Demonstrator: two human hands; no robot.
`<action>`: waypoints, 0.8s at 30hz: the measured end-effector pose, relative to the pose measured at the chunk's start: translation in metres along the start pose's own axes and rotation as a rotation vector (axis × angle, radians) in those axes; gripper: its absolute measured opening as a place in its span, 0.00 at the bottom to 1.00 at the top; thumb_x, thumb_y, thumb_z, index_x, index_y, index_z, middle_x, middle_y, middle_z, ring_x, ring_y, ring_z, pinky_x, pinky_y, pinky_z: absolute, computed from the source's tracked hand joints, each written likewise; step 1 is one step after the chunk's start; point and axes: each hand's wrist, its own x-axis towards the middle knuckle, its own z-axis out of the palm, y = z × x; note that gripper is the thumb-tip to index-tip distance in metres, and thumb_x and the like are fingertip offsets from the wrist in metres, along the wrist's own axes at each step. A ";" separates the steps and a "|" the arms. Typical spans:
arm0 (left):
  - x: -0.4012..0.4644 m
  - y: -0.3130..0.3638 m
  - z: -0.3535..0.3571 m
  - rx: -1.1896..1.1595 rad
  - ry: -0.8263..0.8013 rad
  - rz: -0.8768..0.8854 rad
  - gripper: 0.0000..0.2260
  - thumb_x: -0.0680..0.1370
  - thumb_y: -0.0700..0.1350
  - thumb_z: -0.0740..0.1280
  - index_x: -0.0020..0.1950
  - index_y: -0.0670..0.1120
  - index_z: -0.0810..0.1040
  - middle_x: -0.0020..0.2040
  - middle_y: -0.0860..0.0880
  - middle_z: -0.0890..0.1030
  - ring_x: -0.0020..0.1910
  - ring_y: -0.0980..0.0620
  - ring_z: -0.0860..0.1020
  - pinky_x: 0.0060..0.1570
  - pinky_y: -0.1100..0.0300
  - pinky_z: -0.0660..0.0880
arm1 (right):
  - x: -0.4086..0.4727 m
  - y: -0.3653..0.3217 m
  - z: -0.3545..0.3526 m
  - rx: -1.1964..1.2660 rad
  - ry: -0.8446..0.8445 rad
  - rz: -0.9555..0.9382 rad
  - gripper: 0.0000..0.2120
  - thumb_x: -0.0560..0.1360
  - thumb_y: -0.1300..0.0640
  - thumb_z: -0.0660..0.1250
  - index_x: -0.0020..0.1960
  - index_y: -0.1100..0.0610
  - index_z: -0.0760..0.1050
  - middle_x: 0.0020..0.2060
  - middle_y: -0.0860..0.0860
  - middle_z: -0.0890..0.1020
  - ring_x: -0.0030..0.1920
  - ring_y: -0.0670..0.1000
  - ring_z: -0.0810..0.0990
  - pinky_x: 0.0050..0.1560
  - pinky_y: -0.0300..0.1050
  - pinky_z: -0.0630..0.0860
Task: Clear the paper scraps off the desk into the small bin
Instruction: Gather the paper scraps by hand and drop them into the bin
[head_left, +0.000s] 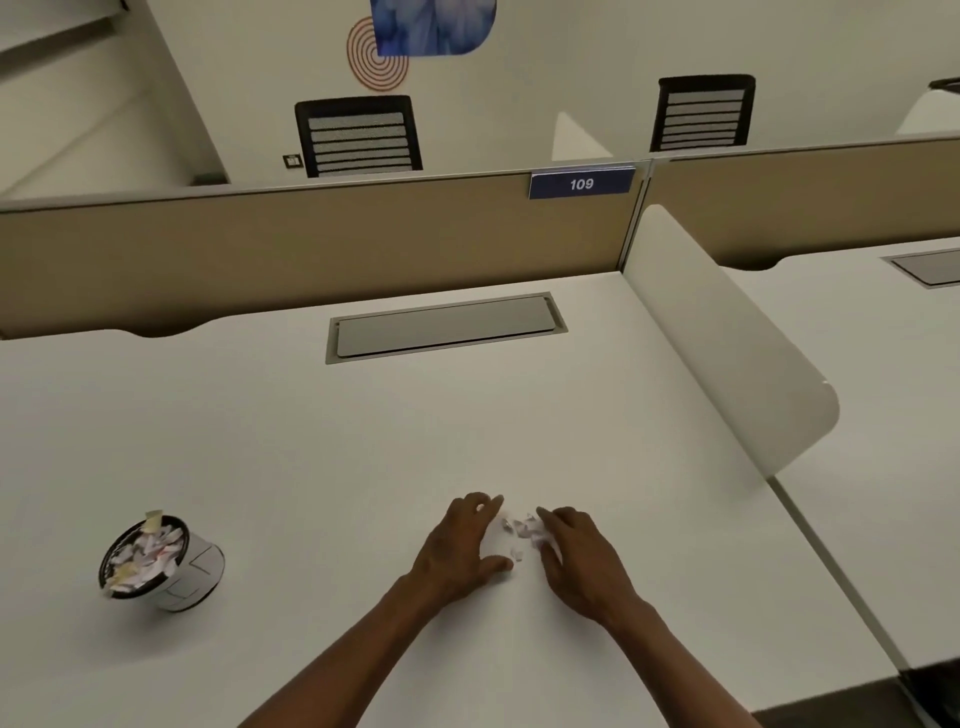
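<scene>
Both hands lie low on the desk (311, 441) at lower centre of the frame: left hand (460, 545) and right hand (582, 556), fingers loosely spread and curved inward, flanking a small heap of paper scraps (522, 532) without pinching any. Scraps appear light, limp and loose; likely to scatter or slip from a careless grip. Best cupped from both sides and lifted together. Small bin (161, 561), lower left and well apart, already looks heaped to its rim.

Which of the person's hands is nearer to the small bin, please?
Left. The left hand lies between the small bin and the right hand, which is farther off.
</scene>
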 end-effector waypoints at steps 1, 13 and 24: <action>0.001 0.000 0.002 0.007 -0.036 -0.016 0.40 0.74 0.58 0.72 0.81 0.52 0.57 0.77 0.52 0.62 0.75 0.53 0.62 0.71 0.59 0.66 | -0.002 0.004 -0.002 0.011 -0.013 0.020 0.30 0.79 0.42 0.62 0.78 0.50 0.63 0.69 0.47 0.72 0.69 0.50 0.71 0.59 0.43 0.76; -0.007 0.002 0.024 -0.136 -0.012 -0.133 0.04 0.73 0.45 0.68 0.42 0.45 0.79 0.44 0.48 0.75 0.40 0.52 0.74 0.42 0.53 0.75 | 0.018 -0.031 0.017 0.062 -0.206 -0.049 0.12 0.72 0.50 0.72 0.51 0.55 0.79 0.49 0.50 0.75 0.46 0.53 0.79 0.46 0.44 0.76; -0.007 0.015 0.014 -0.400 0.218 -0.294 0.03 0.73 0.46 0.76 0.46 0.51 0.88 0.42 0.56 0.87 0.41 0.63 0.82 0.41 0.73 0.76 | 0.024 -0.034 0.016 0.466 -0.077 0.164 0.07 0.73 0.50 0.74 0.48 0.51 0.86 0.42 0.45 0.88 0.41 0.40 0.83 0.41 0.27 0.74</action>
